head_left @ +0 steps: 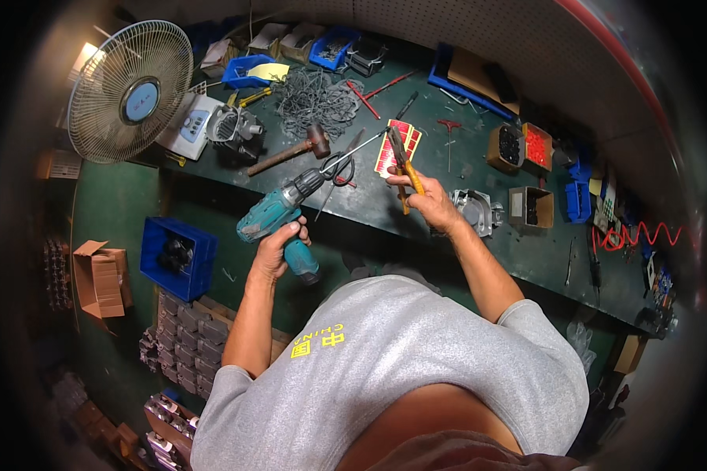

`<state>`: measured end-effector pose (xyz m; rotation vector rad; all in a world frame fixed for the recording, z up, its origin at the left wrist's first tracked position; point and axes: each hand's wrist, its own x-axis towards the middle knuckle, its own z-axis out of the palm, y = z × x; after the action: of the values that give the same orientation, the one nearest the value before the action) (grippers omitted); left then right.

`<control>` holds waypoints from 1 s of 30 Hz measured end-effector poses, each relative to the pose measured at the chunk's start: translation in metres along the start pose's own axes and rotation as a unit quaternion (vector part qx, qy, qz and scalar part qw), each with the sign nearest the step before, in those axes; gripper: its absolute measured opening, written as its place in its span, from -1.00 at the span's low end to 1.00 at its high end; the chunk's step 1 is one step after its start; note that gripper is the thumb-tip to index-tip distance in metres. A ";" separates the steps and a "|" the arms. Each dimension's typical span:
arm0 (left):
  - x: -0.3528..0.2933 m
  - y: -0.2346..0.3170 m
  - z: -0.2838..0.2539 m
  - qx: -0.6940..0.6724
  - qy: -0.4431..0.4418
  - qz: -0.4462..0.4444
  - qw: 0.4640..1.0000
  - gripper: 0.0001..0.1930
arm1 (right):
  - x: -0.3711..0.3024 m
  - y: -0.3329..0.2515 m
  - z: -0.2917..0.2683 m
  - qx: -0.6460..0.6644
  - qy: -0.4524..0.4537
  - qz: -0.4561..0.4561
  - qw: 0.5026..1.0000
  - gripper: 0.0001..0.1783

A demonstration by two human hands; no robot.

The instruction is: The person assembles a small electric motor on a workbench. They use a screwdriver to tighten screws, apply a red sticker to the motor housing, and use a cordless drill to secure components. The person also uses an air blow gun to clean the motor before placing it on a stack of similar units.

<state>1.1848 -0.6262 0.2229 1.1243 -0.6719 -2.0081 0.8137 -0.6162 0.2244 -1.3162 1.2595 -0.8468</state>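
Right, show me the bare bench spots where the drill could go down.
Bare green bench lies along the near edge under the hammer, and between the metal housing and the brown box. Crowded: the wire tangle and the back-row bins.

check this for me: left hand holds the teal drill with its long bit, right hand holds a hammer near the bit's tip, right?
Not quite. The head view shows the right hand holding orange-handled pliers, not a hammer. The hammer lies on the bench. The left hand does hold the teal drill.
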 end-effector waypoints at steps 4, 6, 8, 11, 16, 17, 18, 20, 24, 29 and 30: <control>-0.001 -0.001 -0.001 0.006 0.003 0.001 1.000 -0.63 | -0.001 0.003 0.000 -0.039 0.016 -0.027 0.999 -0.36; -0.002 -0.001 0.000 0.007 0.002 0.001 1.000 -0.62 | -0.001 0.004 0.000 -0.046 0.018 -0.035 0.998 -0.37; -0.003 0.000 0.001 0.009 0.001 -0.001 1.000 -0.62 | -0.001 0.005 0.000 -0.046 0.022 -0.039 0.998 -0.39; -0.005 0.001 0.001 -0.004 -0.012 0.000 1.000 -0.65 | -0.003 0.008 0.001 -0.031 0.028 -0.041 0.998 -0.43; -0.006 0.000 -0.001 -0.002 -0.006 -0.003 1.000 -0.65 | -0.005 -0.002 0.005 -0.033 0.036 -0.046 0.998 -0.47; -0.007 0.000 -0.001 -0.001 -0.006 -0.004 1.000 -0.65 | -0.006 0.000 0.004 -0.033 0.037 -0.043 0.998 -0.49; -0.007 0.000 -0.002 -0.001 -0.007 -0.005 1.000 -0.65 | -0.005 0.003 0.004 -0.033 0.039 -0.041 0.998 -0.50; -0.006 0.000 -0.004 0.000 -0.011 -0.006 1.000 -0.65 | -0.006 0.007 0.002 -0.034 0.037 -0.038 0.998 -0.55; -0.008 0.001 -0.008 -0.006 -0.013 -0.021 1.000 -0.67 | -0.010 0.007 0.001 -0.023 0.030 -0.031 0.999 -0.63; -0.009 0.001 -0.010 -0.001 -0.030 -0.028 0.999 -0.69 | -0.014 -0.005 -0.002 -0.040 0.038 -0.035 0.998 -0.72; -0.010 0.001 -0.009 -0.001 -0.033 -0.028 0.999 -0.69 | -0.014 -0.005 -0.003 -0.046 0.039 -0.039 0.997 -0.74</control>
<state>1.1967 -0.6196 0.2238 1.0915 -0.6786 -2.1004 0.8094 -0.6043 0.2326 -1.4245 1.3277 -0.9121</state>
